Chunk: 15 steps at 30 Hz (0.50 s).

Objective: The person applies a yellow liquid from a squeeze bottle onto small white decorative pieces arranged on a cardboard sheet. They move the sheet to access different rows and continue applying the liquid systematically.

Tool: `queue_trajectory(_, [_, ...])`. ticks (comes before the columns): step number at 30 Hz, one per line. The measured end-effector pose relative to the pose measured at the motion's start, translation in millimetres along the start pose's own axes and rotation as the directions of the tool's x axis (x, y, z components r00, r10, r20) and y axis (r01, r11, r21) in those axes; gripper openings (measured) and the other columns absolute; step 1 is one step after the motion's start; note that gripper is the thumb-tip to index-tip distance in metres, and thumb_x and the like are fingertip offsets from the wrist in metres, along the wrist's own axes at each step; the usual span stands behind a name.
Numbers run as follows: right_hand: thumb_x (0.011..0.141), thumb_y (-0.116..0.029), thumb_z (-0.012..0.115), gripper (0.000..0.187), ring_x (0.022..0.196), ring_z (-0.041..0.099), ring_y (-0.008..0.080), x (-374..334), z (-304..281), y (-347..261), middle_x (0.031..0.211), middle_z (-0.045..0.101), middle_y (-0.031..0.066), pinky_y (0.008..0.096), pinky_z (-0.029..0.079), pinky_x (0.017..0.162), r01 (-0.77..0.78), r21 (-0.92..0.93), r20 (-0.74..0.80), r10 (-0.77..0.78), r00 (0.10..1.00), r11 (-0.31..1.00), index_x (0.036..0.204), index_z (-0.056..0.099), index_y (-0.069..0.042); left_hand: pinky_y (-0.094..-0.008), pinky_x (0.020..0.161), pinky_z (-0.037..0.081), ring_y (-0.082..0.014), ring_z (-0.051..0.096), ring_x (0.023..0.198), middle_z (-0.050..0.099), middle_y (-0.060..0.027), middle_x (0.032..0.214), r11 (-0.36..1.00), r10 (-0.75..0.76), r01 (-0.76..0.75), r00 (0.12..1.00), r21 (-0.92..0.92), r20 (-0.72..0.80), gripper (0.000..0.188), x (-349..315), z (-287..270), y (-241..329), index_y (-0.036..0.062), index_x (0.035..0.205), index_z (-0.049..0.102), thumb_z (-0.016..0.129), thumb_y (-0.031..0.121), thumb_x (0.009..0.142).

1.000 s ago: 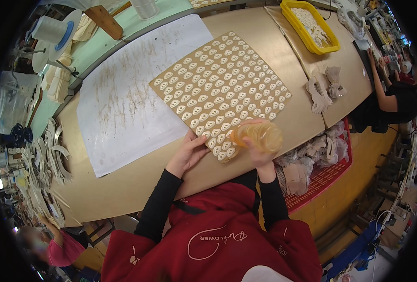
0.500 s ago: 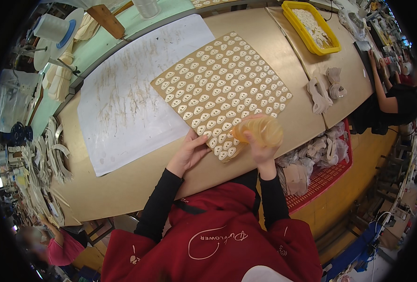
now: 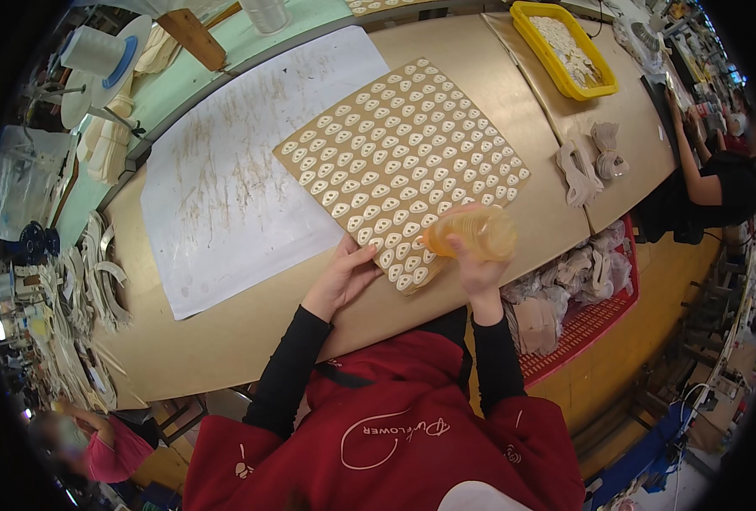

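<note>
A square brown board point(image 3: 281, 152) lies at an angle on the table, covered with rows of small cream-coloured pieces point(image 3: 340, 209), rounded and with dark marks in their middles. My left hand point(image 3: 346, 274) pinches the board's near left edge, thumb on top, the other fingers partly hidden. In my right hand point(image 3: 478, 277) is a clear squeeze bottle point(image 3: 487, 232) of amber liquid, tipped over so that its orange nozzle points left and down at the pieces near the board's close corner. Motion blurs the bottle a little, and I cannot tell whether the nozzle touches a piece.
A stained white sheet point(image 3: 225, 187) reaches under the board's left side. At the back right stands a yellow tray point(image 3: 523, 21) of white bits, with beige bundles point(image 3: 578, 175) nearer. A red basket point(image 3: 582, 332) of bagged parts sits below the table edge. Other people work at both sides.
The bottle has tilted and shifted slightly right in my right hand, with its nozzle still over the same corner. My left hand and the board have stayed put.
</note>
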State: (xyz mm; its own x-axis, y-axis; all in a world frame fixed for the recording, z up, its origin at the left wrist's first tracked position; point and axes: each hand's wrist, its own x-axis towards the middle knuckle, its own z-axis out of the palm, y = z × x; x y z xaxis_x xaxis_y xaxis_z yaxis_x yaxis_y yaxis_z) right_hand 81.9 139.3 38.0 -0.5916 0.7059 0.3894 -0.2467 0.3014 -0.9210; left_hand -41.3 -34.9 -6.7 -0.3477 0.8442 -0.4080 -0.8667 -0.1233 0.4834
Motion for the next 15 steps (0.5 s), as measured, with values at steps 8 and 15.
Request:
queue_trajectory(8, [0.080, -0.006, 0.078, 0.031, 0.084, 0.065, 0.0160, 3.3, -0.9, -2.8, 0.095, 0.067, 0.0080, 0.0295, 0.053, 0.076, -0.044, 0.017, -0.101, 0.046, 0.994, 0.999, 0.105, 0.062, 0.002, -0.0494, 0.108, 0.038, -0.0278, 0.041, 0.134, 0.040, -0.0099, 0.146, 1.000, -0.009, 0.009, 1.000, -0.007, -0.005, 0.072, -0.1, -0.6, -0.5, 0.0121, 0.148, 0.024, 0.065, 0.014, 0.089])
queue_trajectory(15, [0.080, -0.006, 0.078, 0.030, 0.085, 0.065, 0.0159, 3.6, -5.4, -5.0, 0.096, 0.067, 0.0081, 0.0295, 0.053, 0.076, -0.050, 0.018, -0.133, 0.052, 0.990, 0.999, 0.104, 0.062, 0.002, -0.0497, 0.108, 0.038, -0.0280, 0.040, 0.135, 0.039, -0.0099, 0.147, 1.000, -0.012, 0.012, 1.000, 0.003, -0.002, 0.073, -0.8, -0.7, 0.8, 0.0125, 0.149, 0.023, 0.065, 0.014, 0.089])
